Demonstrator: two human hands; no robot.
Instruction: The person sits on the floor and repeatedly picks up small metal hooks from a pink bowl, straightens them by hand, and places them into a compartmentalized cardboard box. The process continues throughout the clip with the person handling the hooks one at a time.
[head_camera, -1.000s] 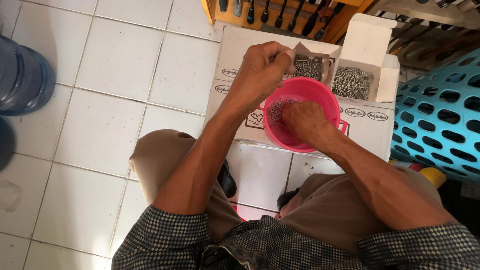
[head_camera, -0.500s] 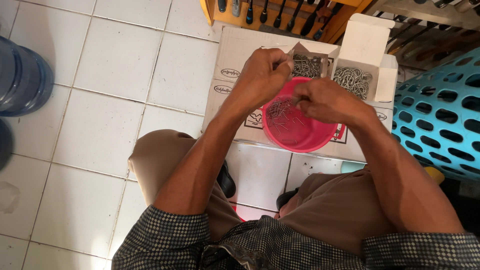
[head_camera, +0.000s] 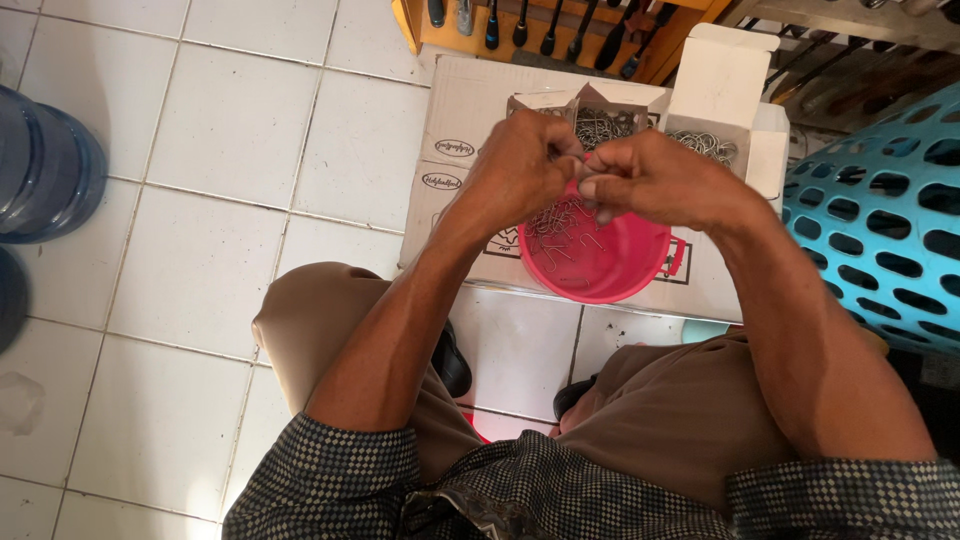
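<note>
From my head camera: my left hand and right hand meet fingertip to fingertip above the pink bowl, both pinched on a tangle of wire hooks dangling downward into it. The bowl rests on a cardboard box.

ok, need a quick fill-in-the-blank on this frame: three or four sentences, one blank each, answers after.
1. The round plastic bowl under both hands is ____ in colour.
2. The left hand and right hand meet above the bowl, pinching thin bent ____ hooks.
3. The bowl rests on a flat ____ box on the tiled floor.
4. At the right edge stands a perforated plastic basket coloured ____.

Missing words: pink; wire; cardboard; turquoise
</note>
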